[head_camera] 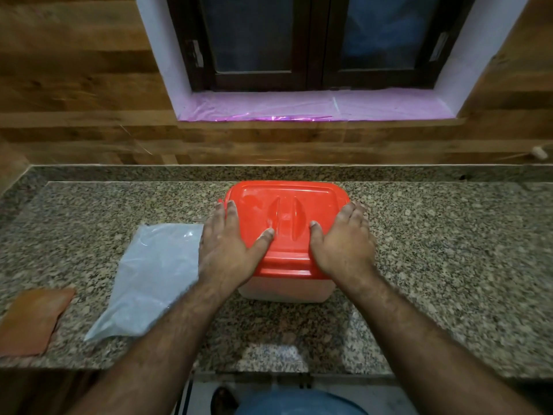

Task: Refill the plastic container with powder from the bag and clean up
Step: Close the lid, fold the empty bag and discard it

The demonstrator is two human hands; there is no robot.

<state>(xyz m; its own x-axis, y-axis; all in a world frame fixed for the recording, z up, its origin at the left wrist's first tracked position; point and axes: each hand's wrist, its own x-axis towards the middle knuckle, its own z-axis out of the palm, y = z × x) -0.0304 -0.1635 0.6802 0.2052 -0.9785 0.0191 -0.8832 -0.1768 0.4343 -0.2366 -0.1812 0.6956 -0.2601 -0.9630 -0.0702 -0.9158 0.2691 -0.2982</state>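
Both forearms are extended over the counter (449, 235). Left hand (227, 244) and right hand (344, 241) are laid flat, fingers straight and slightly spread, on the red lid (284, 205) of the container (284, 290), thumbs beside the lid's handle. Bag (149, 280) is seen flat, just left of the container; an orange cloth (33, 322) farther left.

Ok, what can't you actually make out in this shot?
All in the head view:
- Powder level in the container: hidden by the red lid.
- Whether the lid is latched: left hand and right hand cover its edges.
- Orange cloth: cut off by the frame's left edge.
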